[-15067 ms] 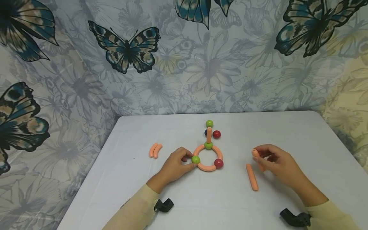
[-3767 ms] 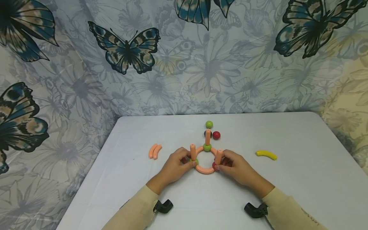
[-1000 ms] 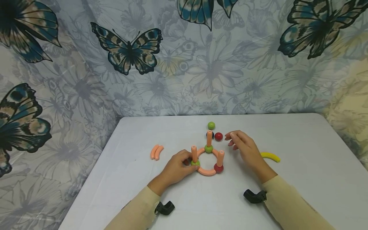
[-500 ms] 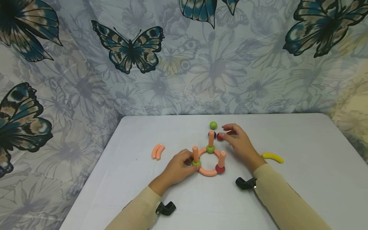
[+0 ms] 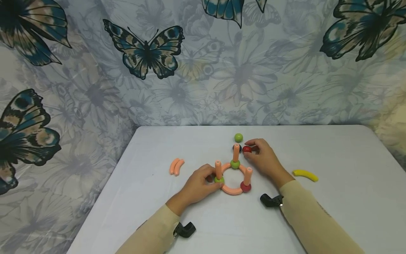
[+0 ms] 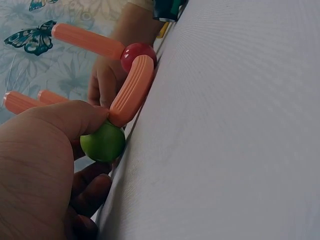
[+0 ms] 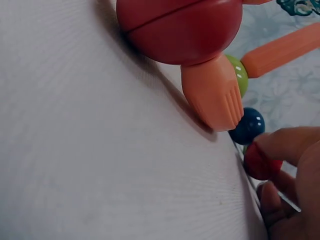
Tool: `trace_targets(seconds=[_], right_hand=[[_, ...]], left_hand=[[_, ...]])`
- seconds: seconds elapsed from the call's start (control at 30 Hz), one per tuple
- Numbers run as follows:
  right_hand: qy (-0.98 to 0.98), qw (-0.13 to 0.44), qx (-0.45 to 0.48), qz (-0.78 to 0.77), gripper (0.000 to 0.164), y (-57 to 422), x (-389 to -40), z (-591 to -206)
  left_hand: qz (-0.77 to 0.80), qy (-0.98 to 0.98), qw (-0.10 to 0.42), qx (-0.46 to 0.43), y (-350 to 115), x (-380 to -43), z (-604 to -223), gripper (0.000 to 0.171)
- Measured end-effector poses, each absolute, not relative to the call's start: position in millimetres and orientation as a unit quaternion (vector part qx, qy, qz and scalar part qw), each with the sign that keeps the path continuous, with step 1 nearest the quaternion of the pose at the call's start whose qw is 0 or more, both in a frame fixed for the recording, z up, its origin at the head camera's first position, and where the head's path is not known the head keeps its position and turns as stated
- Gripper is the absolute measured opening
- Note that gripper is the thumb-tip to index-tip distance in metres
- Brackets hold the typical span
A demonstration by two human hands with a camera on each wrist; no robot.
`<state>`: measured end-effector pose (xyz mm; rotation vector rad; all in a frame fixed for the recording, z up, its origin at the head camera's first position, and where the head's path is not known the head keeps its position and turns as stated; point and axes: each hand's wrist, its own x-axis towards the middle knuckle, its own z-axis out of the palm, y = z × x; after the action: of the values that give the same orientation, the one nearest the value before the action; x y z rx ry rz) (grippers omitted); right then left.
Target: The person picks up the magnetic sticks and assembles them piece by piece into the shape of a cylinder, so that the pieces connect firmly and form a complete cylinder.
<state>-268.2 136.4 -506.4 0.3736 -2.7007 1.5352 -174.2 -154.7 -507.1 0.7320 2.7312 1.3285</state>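
A ring (image 5: 231,191) of curved orange sticks joined by balls lies on the table, with a straight orange stick (image 5: 247,176) standing on each joint. Two joints are green; the near right one is a red ball (image 5: 245,187). My left hand (image 5: 200,184) pinches the left green ball (image 6: 103,142) between thumb and fingers. Behind the ring, my right hand (image 5: 264,155) has thumb and fingers round a loose red ball (image 5: 247,149), which appears to be on the table. Beside it sits a dark blue ball (image 7: 248,126), partly hidden by the far upright stick in the head view.
A loose green ball (image 5: 238,137) lies at the back. Two short curved orange sticks (image 5: 176,166) lie left of the ring. A yellow curved stick (image 5: 305,175) lies to the right, beyond my right forearm. The white table (image 5: 127,197) meets a butterfly-patterned cloth behind.
Two more straight orange sticks now stand on the ring, and a yellow stick has come into view. My right hand went from the ring's red ball to the loose red one and took hold.
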Motion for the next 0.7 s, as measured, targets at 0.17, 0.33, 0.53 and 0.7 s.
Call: trace_targets(seconds=[0.17, 0.33, 0.53, 0.7], right_hand=[[-0.876, 0.014, 0.126, 0.465, 0.035, 140, -266, -506], [-0.884, 0.012, 0.130, 0.448, 0.038, 140, -264, -507], [-0.878, 0.016, 0.121, 0.463, 0.038, 141, -260, -503], [-0.853, 0.022, 0.105, 0.510, 0.038, 143, -257, -490]], left_hand=[[0.423, 0.875, 0.006, 0.235, -153, -174, -505, 0.017], [0.416, 0.879, 0.002, 0.235, -153, -174, -506, 0.018], [0.413, 0.880, 0.002, 0.236, -153, -175, -507, 0.018], [0.417, 0.880, 0.007, 0.230, -152, -173, -506, 0.018]])
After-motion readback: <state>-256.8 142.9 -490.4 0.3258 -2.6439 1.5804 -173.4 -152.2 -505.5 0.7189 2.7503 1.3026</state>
